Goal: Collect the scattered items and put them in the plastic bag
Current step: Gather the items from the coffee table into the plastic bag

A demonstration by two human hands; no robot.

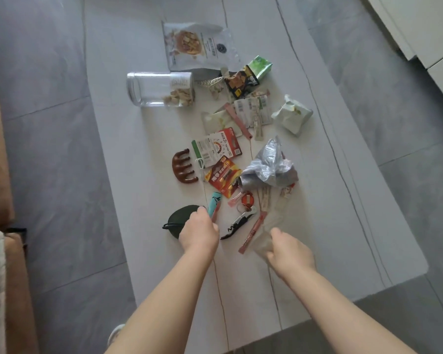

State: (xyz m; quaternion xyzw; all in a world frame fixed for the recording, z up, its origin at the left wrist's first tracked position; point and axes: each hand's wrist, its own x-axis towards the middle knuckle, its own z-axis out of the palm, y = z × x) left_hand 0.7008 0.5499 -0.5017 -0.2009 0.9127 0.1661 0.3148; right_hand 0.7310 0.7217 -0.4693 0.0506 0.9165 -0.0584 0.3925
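My left hand (199,232) is curled over the near end of the teal tube (214,203), fingers bent down around it in what I judge to be a pickup grip; the fingertips are hidden under the hand, so I record the hold as probable, not certain. My right hand (285,247) pinches the near edge of the clear plastic bag (266,232), which lies flat on the table (138,175); I judge it is held there to lift the mouth open for loading.

All further positions are given from the teal tube. Touching my left hand, just left of the tube: a dark green pouch (179,218) with a black loop. Just right of the tube: a black corkscrew (238,222), and beyond that a red keyring tag (247,199) and a pink stick sachet (252,233) lying against the bag's edge. Beyond the tube: a red battery card (223,177), with a brown wooden massager (182,167) off to the left and a crumpled grey bag (269,167) off to the right. Farther still: a strip of sachets (253,113), a toppled clear jar (161,89) and a large snack pouch (189,46), well apart from my hands.

Assessment: collection is at an early stage; nearly everything lies outside the bag; whether anything is inside cannot be told.
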